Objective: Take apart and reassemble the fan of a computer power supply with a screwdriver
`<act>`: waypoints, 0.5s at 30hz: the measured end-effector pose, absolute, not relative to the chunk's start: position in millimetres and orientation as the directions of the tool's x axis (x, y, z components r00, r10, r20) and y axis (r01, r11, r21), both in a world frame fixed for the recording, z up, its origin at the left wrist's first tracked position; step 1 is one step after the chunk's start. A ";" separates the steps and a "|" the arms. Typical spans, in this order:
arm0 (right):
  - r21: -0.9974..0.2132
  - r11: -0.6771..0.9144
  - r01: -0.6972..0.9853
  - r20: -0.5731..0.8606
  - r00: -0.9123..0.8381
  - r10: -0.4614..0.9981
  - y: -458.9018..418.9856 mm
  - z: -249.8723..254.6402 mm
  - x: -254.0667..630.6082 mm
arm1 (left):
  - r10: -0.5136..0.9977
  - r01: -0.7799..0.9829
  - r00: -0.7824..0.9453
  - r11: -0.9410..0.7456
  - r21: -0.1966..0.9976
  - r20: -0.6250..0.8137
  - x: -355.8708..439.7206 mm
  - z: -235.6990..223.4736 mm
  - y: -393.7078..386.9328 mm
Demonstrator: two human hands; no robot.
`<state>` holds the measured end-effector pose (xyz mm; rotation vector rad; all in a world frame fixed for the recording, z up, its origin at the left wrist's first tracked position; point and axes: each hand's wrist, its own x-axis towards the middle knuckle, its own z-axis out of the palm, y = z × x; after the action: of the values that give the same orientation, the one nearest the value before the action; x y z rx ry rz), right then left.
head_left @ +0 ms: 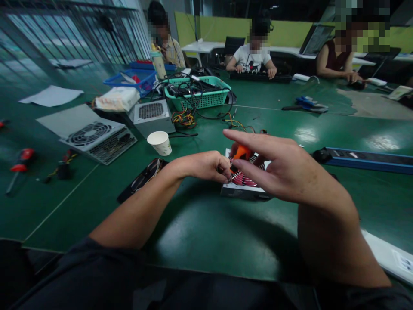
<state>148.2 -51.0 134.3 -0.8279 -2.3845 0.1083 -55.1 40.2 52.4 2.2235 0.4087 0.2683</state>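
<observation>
A power supply unit (247, 192) with a wire fan grille and red fan blades lies on the green table in front of me. My right hand (284, 168) is over it, the thumb and curled fingers around the orange handle of a screwdriver (242, 152), with the index finger stretched out. The handle leans toward the unit's left corner, and its lower end is partly covered. My left hand (214, 167) is closed at that corner, fingertips pinched together close to the tool. Whatever lies between them is too small to make out.
Left of the hands are a paper cup (159, 143), a black glasses case (142, 180), two other power supplies (153, 114) and a red screwdriver (21, 165). Behind stands a green basket (198, 97) of cables. A blue-edged bar (368, 159) lies right. Several people sit across the table.
</observation>
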 end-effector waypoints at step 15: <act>-0.199 0.759 0.620 0.543 -0.575 0.612 -47.5 128.1 144.2 | 0.414 0.220 0.909 -0.576 0.788 0.049 -55.1 47.6 41.7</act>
<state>144.2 -47.5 128.1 -0.9202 -2.3517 -0.0180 -55.1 41.7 47.6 2.2020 0.4503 0.2863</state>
